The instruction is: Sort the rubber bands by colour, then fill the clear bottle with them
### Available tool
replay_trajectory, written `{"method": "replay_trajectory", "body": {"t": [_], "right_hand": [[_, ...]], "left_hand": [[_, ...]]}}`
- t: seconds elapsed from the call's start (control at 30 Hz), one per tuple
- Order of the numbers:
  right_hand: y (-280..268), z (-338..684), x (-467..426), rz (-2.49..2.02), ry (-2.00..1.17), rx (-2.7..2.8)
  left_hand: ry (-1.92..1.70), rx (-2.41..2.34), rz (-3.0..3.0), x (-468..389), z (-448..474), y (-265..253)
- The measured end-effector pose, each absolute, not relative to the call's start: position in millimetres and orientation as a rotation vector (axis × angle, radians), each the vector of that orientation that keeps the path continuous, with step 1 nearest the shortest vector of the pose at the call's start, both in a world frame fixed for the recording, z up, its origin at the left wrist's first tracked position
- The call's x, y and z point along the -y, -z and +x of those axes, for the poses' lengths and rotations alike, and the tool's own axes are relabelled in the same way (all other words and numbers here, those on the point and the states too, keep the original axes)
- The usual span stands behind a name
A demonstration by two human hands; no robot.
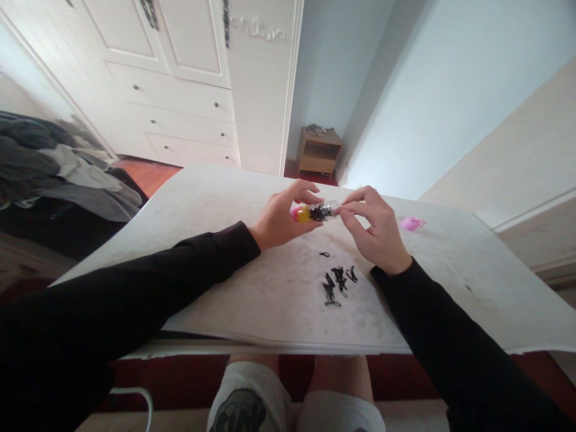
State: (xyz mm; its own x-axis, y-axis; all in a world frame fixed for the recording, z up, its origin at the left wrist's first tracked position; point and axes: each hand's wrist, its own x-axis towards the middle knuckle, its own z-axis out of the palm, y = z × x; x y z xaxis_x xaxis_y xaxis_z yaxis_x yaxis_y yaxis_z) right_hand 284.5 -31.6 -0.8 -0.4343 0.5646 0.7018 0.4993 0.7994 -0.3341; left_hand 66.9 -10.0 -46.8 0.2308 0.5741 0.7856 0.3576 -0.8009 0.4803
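My left hand [283,217] is closed around a small clear container [332,207], tipped on its side above the table. Inside it show bands of colour: pink at the left, then yellow, then black towards the clear end on the right. My right hand [371,225] has its fingertips pinched together at that clear end; what they hold, if anything, is too small to make out. Below the hands lies a loose pile of small black elastic bands [339,279], with a single black band [324,254] a little apart from it.
A crumpled-looking pink object [413,224] rests on the white tabletop [252,300], right of my right hand. Clothes [58,168] are heaped at the left. Beyond the table stand a white wardrobe [180,102] and a small wooden cabinet [319,150].
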Motion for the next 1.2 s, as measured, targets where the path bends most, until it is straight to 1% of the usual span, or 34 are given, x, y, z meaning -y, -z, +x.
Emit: {"method": "replay_trajectory", "body": {"t": [0.3,0.5,0.57,0.63,0.77,0.87,1.03,1.2], "right_hand": [[8,286,32,-0.894,-0.154,2.321],[2,284,34,-0.852,-0.002,2.039],[0,287,33,-0.833,-0.015,1.939],[-2,292,29,-0.858,-0.108,1.985],[-2,299,23,-0.983,-0.446,2.434],[3,298,21,-0.950,-0.637,2.623],[9,292,21,-0.852,-0.751,2.711],[1,297,22,-0.783,-0.840,2.686]], "left_hand": [[-1.639,-0.866,2.305,8,67,49],[-1.681,-0.823,2.276,8,67,46],[-1.688,-0.827,2.253,8,68,47],[-1.694,-0.845,2.214,6,68,48],[-1.739,-0.854,2.149,3,68,49],[-1.750,-0.855,2.136,3,68,48],[-1.734,-0.836,2.133,4,68,48],[-1.711,-0.885,2.151,4,67,47]]}}
